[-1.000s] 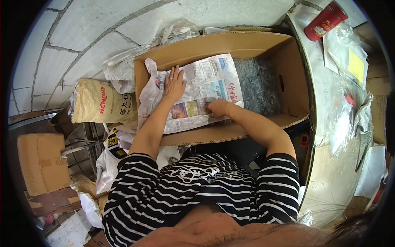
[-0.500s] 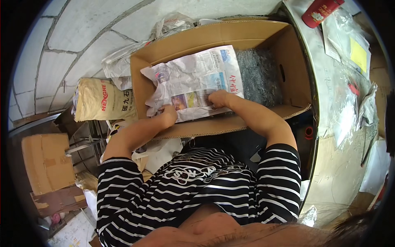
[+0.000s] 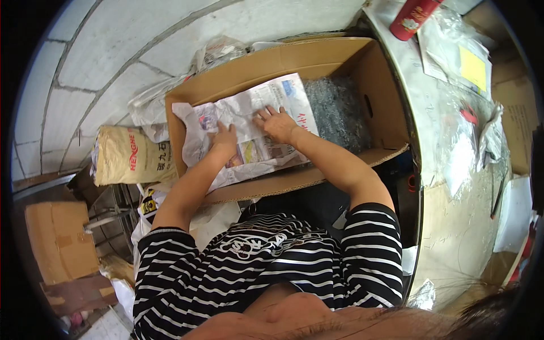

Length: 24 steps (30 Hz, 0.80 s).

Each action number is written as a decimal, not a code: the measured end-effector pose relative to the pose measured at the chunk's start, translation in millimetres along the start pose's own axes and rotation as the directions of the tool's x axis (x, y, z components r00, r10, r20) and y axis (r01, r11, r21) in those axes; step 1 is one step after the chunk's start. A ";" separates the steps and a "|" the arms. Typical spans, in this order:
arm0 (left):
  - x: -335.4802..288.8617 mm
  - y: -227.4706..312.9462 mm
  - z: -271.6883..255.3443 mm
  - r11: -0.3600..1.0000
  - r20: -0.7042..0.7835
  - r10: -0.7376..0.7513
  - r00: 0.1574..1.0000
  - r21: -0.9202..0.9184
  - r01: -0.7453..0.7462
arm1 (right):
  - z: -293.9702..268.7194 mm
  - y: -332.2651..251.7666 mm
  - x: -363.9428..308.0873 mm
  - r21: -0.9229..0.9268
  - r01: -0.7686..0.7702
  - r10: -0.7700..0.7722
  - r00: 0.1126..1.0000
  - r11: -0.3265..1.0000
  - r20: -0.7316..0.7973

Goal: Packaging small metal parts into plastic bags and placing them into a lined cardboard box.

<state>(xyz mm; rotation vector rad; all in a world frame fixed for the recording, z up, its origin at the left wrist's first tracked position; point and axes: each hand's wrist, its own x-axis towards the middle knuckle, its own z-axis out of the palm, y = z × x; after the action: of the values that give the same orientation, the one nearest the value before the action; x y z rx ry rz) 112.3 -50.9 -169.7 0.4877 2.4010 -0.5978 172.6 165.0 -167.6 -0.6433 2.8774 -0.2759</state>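
Observation:
An open cardboard box lies in front of me. Inside it a crumpled sheet of newspaper covers the left and middle part. Clear plastic-wrapped contents show at the right end; what they are, I cannot make out. My left hand rests on the newspaper's left half with its fingers spread. Farther right, my right hand lies flat on the sheet, fingers apart. Neither hand grips anything. Whatever is under the newspaper is hidden.
A tan printed sack stands left of the box. Nearer on the left is a smaller cardboard carton. Along the right runs a pale worktop holding a red cylinder, plastic bags and a yellow paper. A block wall rises behind.
Both hands have moved from the newspaper's near edge farther onto it, and their fingers have spread out. The whole scene has shifted slightly left in view.

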 end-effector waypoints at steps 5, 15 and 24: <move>-18.6 -16.0 17.3 0.996 -0.122 0.074 0.990 -0.045 -0.080 | -5.2 28.4 -20.8 0.037 -0.387 0.358 0.881 0.921 0.310; -9.5 -4.7 21.1 0.986 -0.120 0.162 0.980 -0.012 -0.165 | -56.3 54.7 -37.8 0.161 -0.427 0.400 0.900 0.890 0.172; 27.1 -50.1 44.9 0.966 -0.068 0.198 0.978 -0.154 -0.206 | -151.2 -31.3 -280.8 0.519 -0.325 0.610 0.495 0.790 -0.619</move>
<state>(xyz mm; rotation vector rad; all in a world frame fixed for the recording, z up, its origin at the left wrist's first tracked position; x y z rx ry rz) 89.5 -110.6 -204.0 0.6748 2.3858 -0.3034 402.7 280.7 23.0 0.5267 3.4493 -1.1811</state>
